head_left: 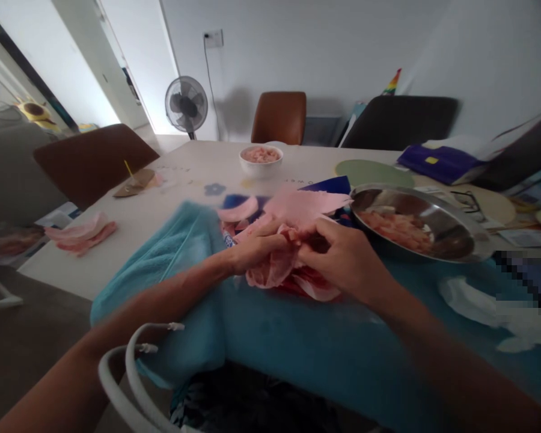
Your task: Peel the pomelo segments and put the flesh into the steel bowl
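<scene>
Both my hands meet over a crumpled pink plastic bag lying on a teal towel at the table's near edge. My left hand has its fingers curled into the bag's folds. My right hand pinches the bag from the right side. Red and pink contents show through the plastic, but I cannot make out what they are. A flat pink sheet lies just behind the bag.
A steel bowl with pinkish pieces stands right of my hands. A white bowl with similar pieces sits further back. Pink pieces lie at the left edge. Books and papers crowd the right. Chairs and a fan stand behind.
</scene>
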